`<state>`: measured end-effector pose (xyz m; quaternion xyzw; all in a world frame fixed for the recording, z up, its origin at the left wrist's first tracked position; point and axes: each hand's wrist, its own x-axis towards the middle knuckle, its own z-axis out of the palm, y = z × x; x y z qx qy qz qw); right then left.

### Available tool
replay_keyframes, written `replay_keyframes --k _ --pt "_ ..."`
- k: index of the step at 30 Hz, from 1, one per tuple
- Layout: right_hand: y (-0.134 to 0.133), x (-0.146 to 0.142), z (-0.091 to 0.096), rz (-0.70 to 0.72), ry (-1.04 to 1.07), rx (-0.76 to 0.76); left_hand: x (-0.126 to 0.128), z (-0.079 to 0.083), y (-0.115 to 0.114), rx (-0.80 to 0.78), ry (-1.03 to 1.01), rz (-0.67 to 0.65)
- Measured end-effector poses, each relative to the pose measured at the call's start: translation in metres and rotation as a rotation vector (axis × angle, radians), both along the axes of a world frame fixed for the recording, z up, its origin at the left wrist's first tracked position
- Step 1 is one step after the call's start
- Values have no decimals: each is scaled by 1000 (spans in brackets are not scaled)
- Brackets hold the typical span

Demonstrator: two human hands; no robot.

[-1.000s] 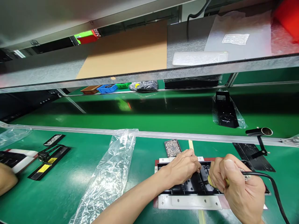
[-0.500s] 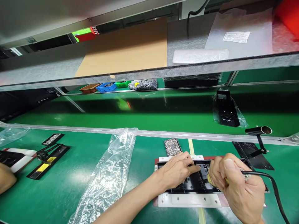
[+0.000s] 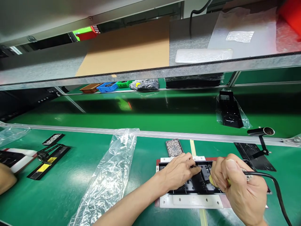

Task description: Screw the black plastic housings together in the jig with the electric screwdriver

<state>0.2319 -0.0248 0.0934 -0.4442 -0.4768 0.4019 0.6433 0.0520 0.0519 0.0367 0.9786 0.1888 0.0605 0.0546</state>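
Green matting covers our bench (image 3: 56, 196), and above it runs a grey shelf (image 3: 141, 71) carrying a tan sheet (image 3: 131, 44). Farther back we see a brown bin (image 3: 90, 88), a blue bin (image 3: 107, 88) and a green bin (image 3: 123, 84) side by side.

Before us lies a black plastic housing (image 3: 195, 185), its ribbed inside facing up, set between the white strips of a fixture (image 3: 191, 201). Our right hand (image 3: 241, 185) is closed firmly around a corded tool (image 3: 212, 181), its yellow part showing below our fingers over the housing's right portion; a black cable (image 3: 278, 191) trails off behind. Our left hand (image 3: 181, 171) lies across the housing with fingers bent; we cannot tell whether they pinch anything.

Just beyond our left hand sits a small tray of metal bits (image 3: 174, 147). A clear plastic bag (image 3: 110, 172) stretches to our left, and near the far left edge another person's arm (image 3: 6, 179) shows.
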Motion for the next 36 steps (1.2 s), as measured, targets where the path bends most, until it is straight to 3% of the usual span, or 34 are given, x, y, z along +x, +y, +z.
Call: replay_keyframes --k 9,15,21,27,36 --pt "6 3 4 2 -16 39 -1 -2 3 -59 -202 33" --pt "4 -5 10 -9 44 -4 -21 5 -2 -105 -550 172" --pt "6 -10 13 30 80 19 -41 1 -13 -143 -739 318" --pt "13 -8 11 69 74 -9 -46 -10 -24 -107 -845 447" --pt "18 -8 11 130 42 -16 -61 -35 -32 71 -1016 627"
